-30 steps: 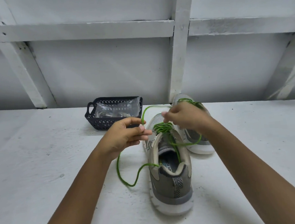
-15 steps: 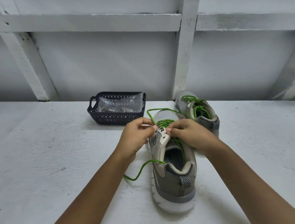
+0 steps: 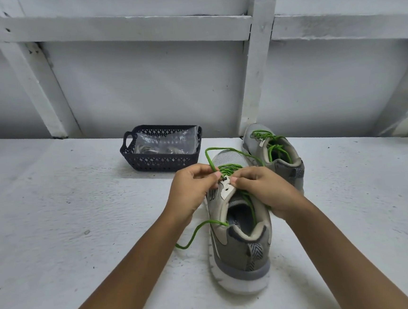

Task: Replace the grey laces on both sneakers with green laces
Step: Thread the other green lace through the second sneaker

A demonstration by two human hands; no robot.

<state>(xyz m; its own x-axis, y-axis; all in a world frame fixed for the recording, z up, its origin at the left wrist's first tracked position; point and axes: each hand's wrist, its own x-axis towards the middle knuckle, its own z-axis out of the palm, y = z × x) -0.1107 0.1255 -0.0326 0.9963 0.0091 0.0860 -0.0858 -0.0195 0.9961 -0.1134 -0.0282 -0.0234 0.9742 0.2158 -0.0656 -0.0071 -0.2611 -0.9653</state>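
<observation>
A grey sneaker [image 3: 240, 244] stands on the white table, heel towards me, partly threaded with a green lace [image 3: 229, 168]. My left hand [image 3: 191, 190] pinches the lace end at an upper eyelet on the shoe's left side. My right hand [image 3: 265, 188] grips the eyelet flap and tongue area from the right. One loose lace tail [image 3: 199, 231] trails off the left side onto the table; another loops over the toe. The second grey sneaker [image 3: 271, 148] stands behind to the right, laced in green.
A dark plastic basket [image 3: 160, 161] holding a clear plastic bag sits at the back, left of the shoes. A white panelled wall with beams [image 3: 257, 75] rises right behind the table. Bare table [image 3: 68, 227] spreads to the left and right.
Both hands came down from above the toe onto the upper eyelets of the near shoe. The lace loop over the toe has shortened. The view shifted, showing more of the second sneaker.
</observation>
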